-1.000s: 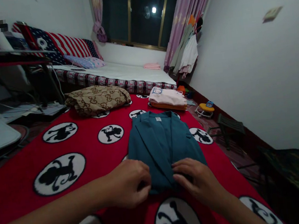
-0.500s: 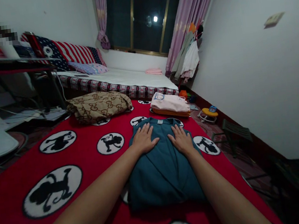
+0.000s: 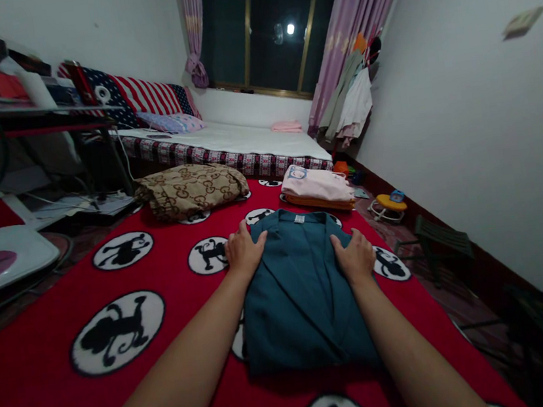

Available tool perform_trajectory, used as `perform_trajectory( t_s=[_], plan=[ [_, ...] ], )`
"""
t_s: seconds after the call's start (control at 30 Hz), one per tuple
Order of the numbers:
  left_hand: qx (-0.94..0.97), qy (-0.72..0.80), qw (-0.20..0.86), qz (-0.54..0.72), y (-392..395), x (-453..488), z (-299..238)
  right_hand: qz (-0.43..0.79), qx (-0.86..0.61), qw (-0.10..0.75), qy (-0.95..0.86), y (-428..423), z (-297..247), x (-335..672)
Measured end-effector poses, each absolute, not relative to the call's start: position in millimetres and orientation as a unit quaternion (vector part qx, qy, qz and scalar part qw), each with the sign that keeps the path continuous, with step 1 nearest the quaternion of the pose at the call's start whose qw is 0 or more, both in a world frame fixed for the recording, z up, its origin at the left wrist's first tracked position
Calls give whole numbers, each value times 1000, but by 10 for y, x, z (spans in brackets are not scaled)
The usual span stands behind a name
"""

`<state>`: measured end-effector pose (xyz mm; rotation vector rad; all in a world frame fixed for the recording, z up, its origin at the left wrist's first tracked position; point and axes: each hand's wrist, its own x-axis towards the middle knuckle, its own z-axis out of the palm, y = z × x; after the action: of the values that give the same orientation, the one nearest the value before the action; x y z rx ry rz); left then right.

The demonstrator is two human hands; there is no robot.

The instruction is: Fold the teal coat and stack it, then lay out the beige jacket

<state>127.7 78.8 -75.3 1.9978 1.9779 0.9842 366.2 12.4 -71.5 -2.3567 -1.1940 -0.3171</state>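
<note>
A dark teal collared garment (image 3: 302, 292), folded into a neat rectangle with its neck label facing up, lies in front of me on a red blanket (image 3: 187, 326). My left hand (image 3: 246, 249) rests at its upper left edge, thumb on the cloth and bent fingers over the outer side. At the opposite edge is my right hand (image 3: 356, 256), its thumb also on the cloth and its fingers apart along the side. Both hands look open, though parts of the fingertips are hidden.
Beyond the garment lie a folded brown patterned cloth (image 3: 195, 190) and a pale pink folded garment (image 3: 317, 183) on an orange-brown one. Farther back is a bed (image 3: 243, 134). A cluttered desk (image 3: 42, 113) stands left; a yellow stool (image 3: 390, 203) and folding stool (image 3: 444, 238) stand right.
Both hands have slid outward from the top of the teal garment to its two side edges. The whole view has shifted slightly, with things appearing farther right.
</note>
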Motion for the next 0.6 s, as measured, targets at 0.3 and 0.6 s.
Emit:
perform_trajectory(
  t_s=[0.3, 0.6],
  plan=[
    [763, 496, 159, 383, 794, 1375, -799, -52, -839, 261, -475, 95, -708, 3701],
    [858, 276, 51, 430, 1063, 1629, -314, -143, -704, 477, -506, 184, -339, 3780]
  ],
)
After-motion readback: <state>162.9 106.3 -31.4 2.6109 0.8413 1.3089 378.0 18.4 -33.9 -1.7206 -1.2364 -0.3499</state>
